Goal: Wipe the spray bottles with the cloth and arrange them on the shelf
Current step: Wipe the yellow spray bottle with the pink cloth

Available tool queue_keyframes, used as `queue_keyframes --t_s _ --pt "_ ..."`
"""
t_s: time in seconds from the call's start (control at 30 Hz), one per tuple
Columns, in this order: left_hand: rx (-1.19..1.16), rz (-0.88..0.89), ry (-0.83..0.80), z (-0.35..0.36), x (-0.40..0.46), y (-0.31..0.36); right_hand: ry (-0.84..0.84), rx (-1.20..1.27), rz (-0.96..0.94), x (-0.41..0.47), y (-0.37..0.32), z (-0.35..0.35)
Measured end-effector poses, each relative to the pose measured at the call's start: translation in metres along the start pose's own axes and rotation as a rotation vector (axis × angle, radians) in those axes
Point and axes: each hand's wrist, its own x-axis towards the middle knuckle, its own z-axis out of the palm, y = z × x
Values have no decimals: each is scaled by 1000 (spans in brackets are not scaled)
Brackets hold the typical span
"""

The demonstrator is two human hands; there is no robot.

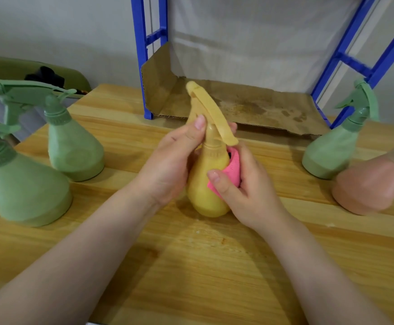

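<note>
A yellow spray bottle point(205, 184) stands upright at the middle of the wooden table point(191, 266). My left hand point(172, 165) grips its neck and left side, thumb up by the trigger. My right hand point(245, 191) presses a pink cloth point(232, 170) against the bottle's right side. Two green spray bottles point(74, 146) point(25, 186) stand at the left. Another green bottle point(332, 151) and a pink bottle point(369, 186) stand at the right. The blue-framed shelf point(142, 55) rises behind, its bottom level lined with cardboard point(250, 106) and bearing no bottles.
A green chair back point(27, 69) with a black object on it sits beyond the table's left corner. A grey wall and a white sheet lie behind the shelf. Bare tabletop stretches in front of my forearms.
</note>
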Motion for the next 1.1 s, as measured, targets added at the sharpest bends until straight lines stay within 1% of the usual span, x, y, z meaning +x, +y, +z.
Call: queue_keyframes --t_s 0.07,0.13,0.2,0.37,0.47,0.53,0.6,0.67,0.73,0.8,0.87,0.97,1.1 --pt "7 -44 -89 2 -2 -3 -14 23 -20 0 -5 0" --pt "17 -79 -142 2 -3 -5 8 76 -34 -1 -9 0" --pt "31 -78 -133 3 -2 -7 52 125 -18 -1 -13 1" --pt "37 -5 -59 3 -1 -8 174 56 15 -1 -19 6" --pt "140 41 -102 -1 0 -8 297 -47 59 1 -17 4" --pt "181 59 -136 1 0 -10 344 -182 64 1 -15 1" --pt "152 74 -143 7 -1 -12 374 -301 36 0 -14 2" --pt "116 128 -92 11 -3 -15 396 -332 -9 -1 -15 7" --pt "112 200 -28 12 -4 -18 389 -295 -48 -1 -18 11" --pt "103 235 4 11 -5 -18 343 -248 -66 -1 -19 12" --pt "49 228 19 8 -5 -17 259 -220 -61 -1 -16 10" --pt "-61 217 76 2 -2 -12 156 -202 6 0 -7 6" --pt "-232 202 202 -2 1 -4 122 -110 53 -1 -1 5"
